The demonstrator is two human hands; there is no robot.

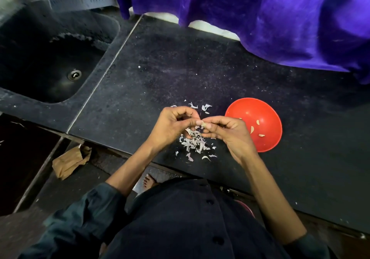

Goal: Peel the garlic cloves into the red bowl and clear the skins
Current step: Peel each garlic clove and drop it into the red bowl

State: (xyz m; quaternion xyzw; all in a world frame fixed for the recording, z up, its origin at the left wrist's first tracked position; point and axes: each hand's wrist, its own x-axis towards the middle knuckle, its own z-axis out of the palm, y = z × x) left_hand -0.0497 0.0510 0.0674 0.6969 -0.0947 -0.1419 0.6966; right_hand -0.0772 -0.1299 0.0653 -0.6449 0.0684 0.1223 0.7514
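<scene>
From the head view, both hands meet over the desk (160, 62): the left hand (176, 125) and right hand (226, 130) each pinch one small clove (203, 124) between thumb and fingertips, so each grip is clamped on it. Directly below the grip lies a heap of skins (193, 141); just right of it sits the bowl (266, 116) with a few peeled cloves inside. The clove looks light, firm and likely slippery once bare; best held at its ends while a nail lifts the papery, fragile skin. The skins are featherlight and would scatter easily.
</scene>
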